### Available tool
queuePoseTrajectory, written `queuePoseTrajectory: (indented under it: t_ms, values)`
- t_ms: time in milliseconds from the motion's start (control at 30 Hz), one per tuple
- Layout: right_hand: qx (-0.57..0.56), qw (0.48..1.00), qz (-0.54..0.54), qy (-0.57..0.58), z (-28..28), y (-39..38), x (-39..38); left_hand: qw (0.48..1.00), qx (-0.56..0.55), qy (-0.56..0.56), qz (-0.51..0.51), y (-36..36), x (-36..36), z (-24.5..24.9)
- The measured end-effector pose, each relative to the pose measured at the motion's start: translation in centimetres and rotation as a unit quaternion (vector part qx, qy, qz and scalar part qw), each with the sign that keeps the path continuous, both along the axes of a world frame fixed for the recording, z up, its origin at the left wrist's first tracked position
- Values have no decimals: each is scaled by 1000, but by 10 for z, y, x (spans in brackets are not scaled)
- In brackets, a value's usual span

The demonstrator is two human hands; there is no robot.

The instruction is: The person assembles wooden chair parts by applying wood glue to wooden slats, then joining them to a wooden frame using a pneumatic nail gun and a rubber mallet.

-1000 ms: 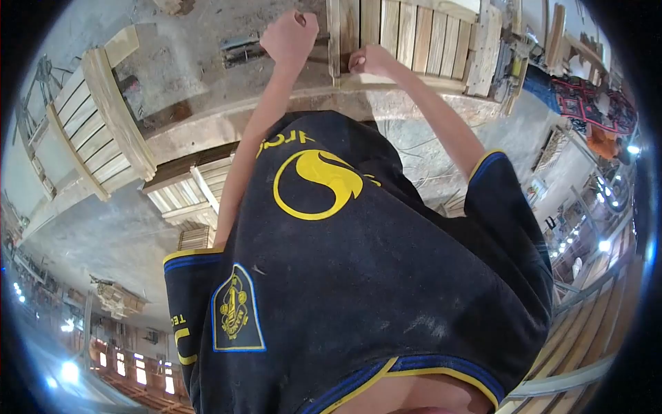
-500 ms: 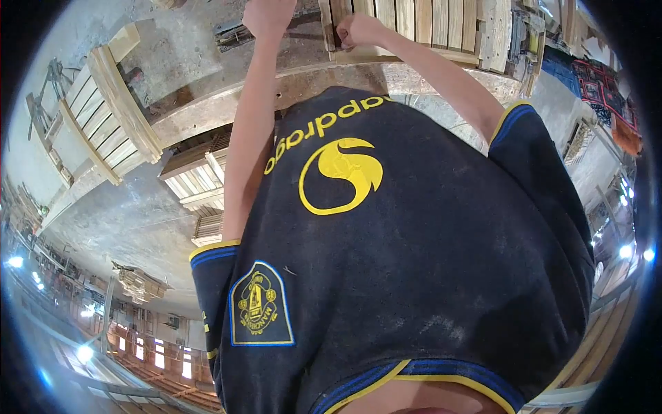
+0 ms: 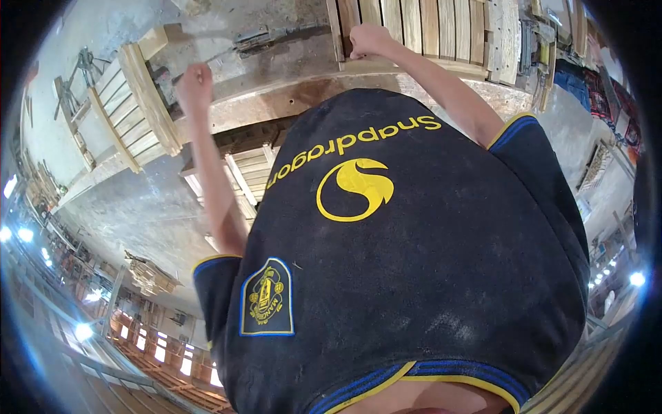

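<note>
My left hand (image 3: 194, 88) is raised at the left, curled closed and slightly blurred, apart from the wooden parts around it. Whatever it holds, if anything, is hidden. My right hand (image 3: 371, 41) is closed in a fist at the near-left corner of a slatted wooden panel (image 3: 448, 31). Its fingers rest over the slats, and I cannot make out what is in them. The panel lies on a worn workbench (image 3: 293, 100), whose near edge curves past my torso.
Another slatted wooden panel (image 3: 131, 114) stands left of my left hand. A dark metal tool or fitting (image 3: 252, 40) lies on the bench. Slatted wood pieces (image 3: 241, 176) sit below the bench edge. A wood bundle (image 3: 150, 274) lies on the floor. Cloth (image 3: 576, 86) is at the right.
My left hand has moved from the top, above the bench, leftward and back toward me. The right hand stays at the panel's corner. The whole view has shifted slightly.
</note>
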State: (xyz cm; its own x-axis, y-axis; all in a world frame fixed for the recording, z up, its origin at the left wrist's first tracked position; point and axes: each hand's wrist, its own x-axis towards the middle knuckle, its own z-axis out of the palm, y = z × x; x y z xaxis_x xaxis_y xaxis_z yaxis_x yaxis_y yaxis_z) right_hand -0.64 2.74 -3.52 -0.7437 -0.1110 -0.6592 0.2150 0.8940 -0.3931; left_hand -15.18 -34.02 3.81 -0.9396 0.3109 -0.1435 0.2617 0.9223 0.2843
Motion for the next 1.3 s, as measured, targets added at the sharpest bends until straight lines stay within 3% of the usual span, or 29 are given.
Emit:
queuePoseTrajectory:
  t_ms: [33,100,167,233,300,333,400,467,500,567,600,667,767,833,967,1000,1067,1133,1167,1200,1233,1267,1300]
  values:
    - [0,1000,-7,4,-5,-3,2,996,63,26,51,5,16,-10]
    - [10,999,-3,31,-20,-2,3,982,92,-77,146,48,54,-8]
    - [-12,1000,-2,-6,-22,3,0,966,214,-124,70,65,75,-79]
    - [-29,999,-3,-40,-19,10,3,972,179,-152,12,122,93,-75]
    - [-258,936,-225,79,-14,24,26,978,108,-177,-31,167,102,-85]
    - [-254,938,-221,79,-14,30,39,977,113,-176,-27,184,113,-82]
    - [-80,906,-347,228,-23,45,67,980,30,-193,-35,213,117,-70]
    - [-56,899,-414,135,-26,62,98,979,-32,-189,-76,223,116,-80]
    - [-95,873,-473,73,-7,69,109,981,-20,-183,-66,222,115,-87]
    - [-90,845,-514,120,-13,88,127,983,-8,-180,-37,223,115,-85]
    - [-61,828,-543,125,15,88,121,984,-24,-173,-30,221,114,-87]
    - [-159,758,-605,184,24,104,121,991,-10,-130,-37,211,117,-81]
    - [-152,733,-612,255,22,144,83,990,-7,-138,-16,205,110,-92]
    - [-143,740,-616,229,37,177,39,988,-15,-151,-1,205,109,-88]
    - [-412,468,-747,232,-4,283,-38,988,-65,-135,36,219,106,-41]
    - [-426,418,-764,246,-17,305,-52,990,-34,-135,35,221,108,-34]
    - [-422,393,-794,192,-64,362,-76,992,8,-118,50,239,94,-35]
    - [-493,358,-778,155,-67,379,-87,939,256,-224,49,258,77,-47]
    - [-494,375,-767,164,-68,383,-89,939,261,-216,55,274,62,-53]
    - [-496,392,-755,173,-69,384,-90,837,381,-367,142,295,38,-59]
    - [-513,362,-761,165,-68,384,-94,689,484,-495,214,318,10,-65]
    - [-565,379,-713,167,-79,390,-90,647,502,-531,216,342,-17,-73]
    - [-530,393,-731,173,-69,385,-94,602,518,-568,217,368,-42,-81]
